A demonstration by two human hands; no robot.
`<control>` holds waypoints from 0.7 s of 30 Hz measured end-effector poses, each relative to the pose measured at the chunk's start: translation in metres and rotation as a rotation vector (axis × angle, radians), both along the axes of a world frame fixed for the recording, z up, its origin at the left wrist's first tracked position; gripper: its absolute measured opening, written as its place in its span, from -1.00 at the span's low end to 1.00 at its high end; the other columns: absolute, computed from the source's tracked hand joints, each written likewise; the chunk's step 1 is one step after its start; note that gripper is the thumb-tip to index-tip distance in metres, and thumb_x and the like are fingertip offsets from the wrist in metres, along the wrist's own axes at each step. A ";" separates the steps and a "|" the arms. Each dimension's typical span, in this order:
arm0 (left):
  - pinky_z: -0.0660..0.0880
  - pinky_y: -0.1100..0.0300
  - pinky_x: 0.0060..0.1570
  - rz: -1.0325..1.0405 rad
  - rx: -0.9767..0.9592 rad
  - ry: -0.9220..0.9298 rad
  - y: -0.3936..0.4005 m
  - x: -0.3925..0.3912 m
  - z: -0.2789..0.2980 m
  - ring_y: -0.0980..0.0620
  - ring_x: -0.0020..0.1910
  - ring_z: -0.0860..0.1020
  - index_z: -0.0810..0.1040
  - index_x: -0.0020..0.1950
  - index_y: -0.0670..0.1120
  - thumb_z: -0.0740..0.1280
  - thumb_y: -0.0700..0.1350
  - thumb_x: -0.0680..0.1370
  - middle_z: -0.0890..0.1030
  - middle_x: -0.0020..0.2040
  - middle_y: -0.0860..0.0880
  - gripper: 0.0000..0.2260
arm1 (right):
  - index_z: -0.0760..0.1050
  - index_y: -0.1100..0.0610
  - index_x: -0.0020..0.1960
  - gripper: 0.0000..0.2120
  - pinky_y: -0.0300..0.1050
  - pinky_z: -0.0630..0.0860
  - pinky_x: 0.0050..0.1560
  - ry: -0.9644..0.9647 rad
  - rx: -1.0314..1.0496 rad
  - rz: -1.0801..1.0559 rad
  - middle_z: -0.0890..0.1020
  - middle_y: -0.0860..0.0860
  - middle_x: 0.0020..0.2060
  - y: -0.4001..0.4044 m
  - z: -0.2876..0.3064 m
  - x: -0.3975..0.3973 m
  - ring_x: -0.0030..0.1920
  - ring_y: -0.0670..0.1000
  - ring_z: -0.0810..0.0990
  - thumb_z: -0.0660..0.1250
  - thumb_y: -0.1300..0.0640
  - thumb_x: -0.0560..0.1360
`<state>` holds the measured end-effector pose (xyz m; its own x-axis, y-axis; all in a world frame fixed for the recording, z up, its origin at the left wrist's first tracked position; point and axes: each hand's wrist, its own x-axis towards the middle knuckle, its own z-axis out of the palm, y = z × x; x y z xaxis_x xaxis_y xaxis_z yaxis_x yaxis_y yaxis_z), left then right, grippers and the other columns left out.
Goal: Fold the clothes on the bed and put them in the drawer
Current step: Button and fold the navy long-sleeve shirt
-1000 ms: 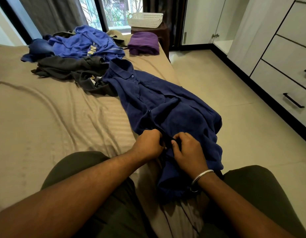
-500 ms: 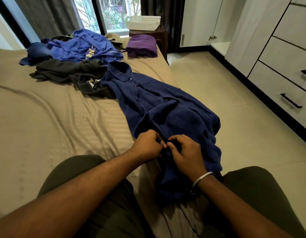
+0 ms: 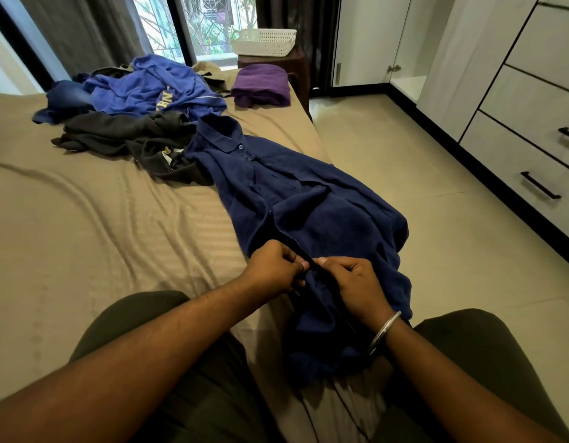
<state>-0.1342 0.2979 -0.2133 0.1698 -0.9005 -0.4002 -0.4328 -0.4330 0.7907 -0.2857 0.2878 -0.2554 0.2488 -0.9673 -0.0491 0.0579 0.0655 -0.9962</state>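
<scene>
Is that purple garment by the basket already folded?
Folded, it seems: the purple garment sits as a compact, squared bundle at the bed's far corner.

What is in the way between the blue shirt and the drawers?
Nothing visible blocks the way. Both hands, left hand and right hand, already pinch the navy shirt at its front. Between the bed edge and the drawers lies only bare floor. The drawers in view are closed, though.
</scene>
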 end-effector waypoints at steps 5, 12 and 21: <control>0.44 0.29 -0.44 -0.004 -0.014 0.020 0.000 0.002 0.003 0.08 -0.43 0.54 0.62 -0.21 -0.14 0.36 -0.21 0.58 0.60 -0.37 -0.06 -0.84 | 0.68 0.26 -0.06 -0.88 -0.14 0.62 -0.03 -0.119 0.102 0.030 0.73 0.15 -0.14 -0.002 -0.003 0.001 -0.06 0.09 0.71 0.38 0.38 0.48; 0.39 0.34 -0.47 0.026 0.060 0.235 0.003 0.000 0.014 0.09 -0.45 0.46 0.61 -0.11 -0.23 0.38 -0.11 0.58 0.52 -0.36 -0.06 -0.82 | 0.67 0.20 -0.09 -0.87 -0.27 0.58 -0.10 -0.080 -0.002 -0.005 0.74 0.04 -0.20 0.002 -0.005 0.003 -0.11 -0.04 0.71 0.43 0.38 0.45; 0.39 0.35 -0.54 0.105 0.068 0.204 0.007 0.004 0.014 0.19 -0.58 0.43 0.60 -0.05 -0.25 0.42 -0.23 0.54 0.50 -0.41 -0.05 -0.91 | 0.65 0.25 -0.11 -0.85 -0.15 0.63 -0.06 -0.016 -0.070 -0.020 0.72 0.14 -0.19 0.006 -0.009 0.006 -0.11 0.10 0.71 0.53 0.37 0.35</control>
<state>-0.1306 0.3046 -0.1993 0.1709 -0.8522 -0.4946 -0.2167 -0.5222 0.8248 -0.2800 0.2936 -0.2640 0.2298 -0.9730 0.0229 0.0745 -0.0059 -0.9972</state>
